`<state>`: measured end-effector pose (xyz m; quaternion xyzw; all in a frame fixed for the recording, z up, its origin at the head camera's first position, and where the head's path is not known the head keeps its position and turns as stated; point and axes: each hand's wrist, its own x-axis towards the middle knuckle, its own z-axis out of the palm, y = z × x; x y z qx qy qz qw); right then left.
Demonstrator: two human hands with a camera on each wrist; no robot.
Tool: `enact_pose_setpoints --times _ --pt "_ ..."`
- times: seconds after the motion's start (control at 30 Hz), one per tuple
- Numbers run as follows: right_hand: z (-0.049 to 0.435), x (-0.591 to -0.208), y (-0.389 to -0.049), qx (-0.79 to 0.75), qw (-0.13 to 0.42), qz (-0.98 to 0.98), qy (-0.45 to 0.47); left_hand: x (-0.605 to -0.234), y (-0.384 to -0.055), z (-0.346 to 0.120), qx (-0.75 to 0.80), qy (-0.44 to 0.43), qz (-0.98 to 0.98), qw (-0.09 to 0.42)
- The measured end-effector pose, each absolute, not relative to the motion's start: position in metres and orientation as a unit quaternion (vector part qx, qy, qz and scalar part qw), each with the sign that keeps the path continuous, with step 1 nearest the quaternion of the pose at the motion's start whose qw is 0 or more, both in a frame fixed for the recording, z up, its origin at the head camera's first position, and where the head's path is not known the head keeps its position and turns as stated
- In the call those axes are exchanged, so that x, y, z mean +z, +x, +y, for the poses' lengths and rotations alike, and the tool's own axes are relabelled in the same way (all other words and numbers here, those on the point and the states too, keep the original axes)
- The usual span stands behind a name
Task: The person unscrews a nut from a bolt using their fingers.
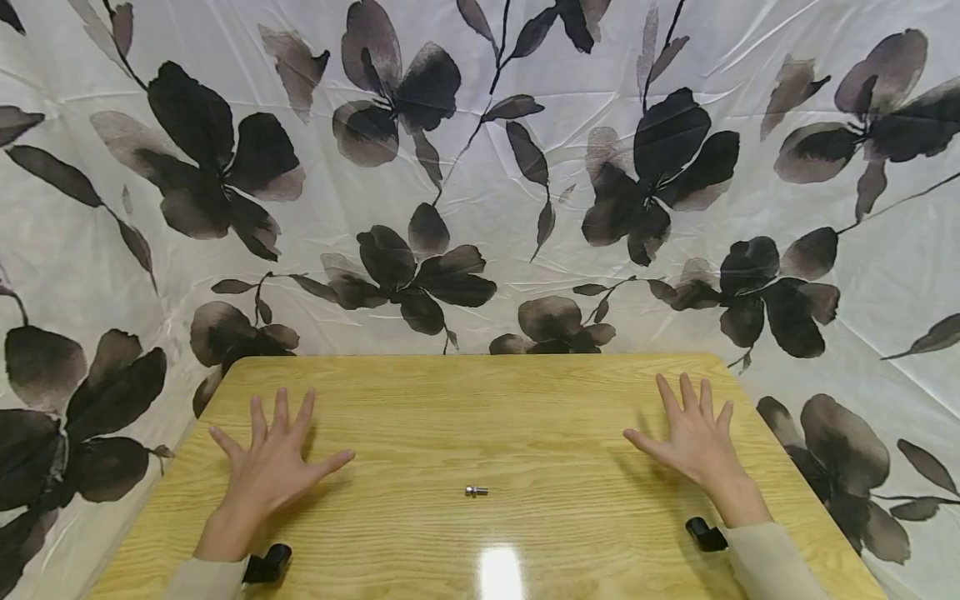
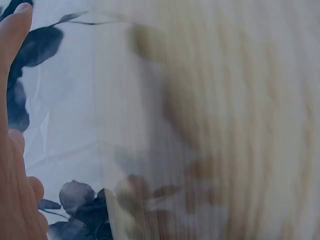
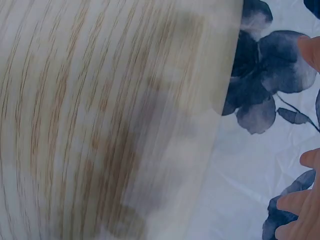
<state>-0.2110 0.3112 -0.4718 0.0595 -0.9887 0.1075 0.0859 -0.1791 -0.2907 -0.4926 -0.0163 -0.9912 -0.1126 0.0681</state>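
Nearest the camera, a pale left sleeve (image 1: 206, 581) and right sleeve (image 1: 774, 562) come in from the lower part of the view, with a black left wrist device (image 1: 268, 564) and right wrist device (image 1: 707, 535) on the inner sides of the wrists, a placing that presumably lets each look toward its hand's work. The left hand (image 1: 272, 462) is palm down, fingers and thumb fanned wide, gripping nothing; the right hand (image 1: 701, 446) is spread the same way and likewise holds nothing. Their offset shadows suggest that both are raised over the wooden table (image 1: 480, 408) rather than resting their weight on it, though the gap is hard to judge. Between them, well apart from either, a small metal bolt (image 1: 476, 491) lies on its side, thicker end toward the left hand; probably its narrow shank gives it no steady way to stand, so it lies flat, held by nothing but the tabletop. A glare patch (image 1: 500, 573) shines below it. Behind, a floral cloth (image 1: 525, 275) rises past the far edge, seemingly as a backdrop, and the wrist views show its flowers mirrored in the glossy wood.
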Motion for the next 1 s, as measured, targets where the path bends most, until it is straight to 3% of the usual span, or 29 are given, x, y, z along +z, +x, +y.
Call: enact_pose_setpoints --times 0.5,1.0 --pt "0.286 -0.484 -0.209 0.237 0.044 -0.970 0.040 -0.501 -0.188 -0.260 -0.215 -0.010 -0.976 0.035" --pt "0.237 -0.505 -0.212 0.373 0.040 -0.923 0.082 -0.512 -0.196 -0.211 -0.304 -0.069 -0.949 0.046"
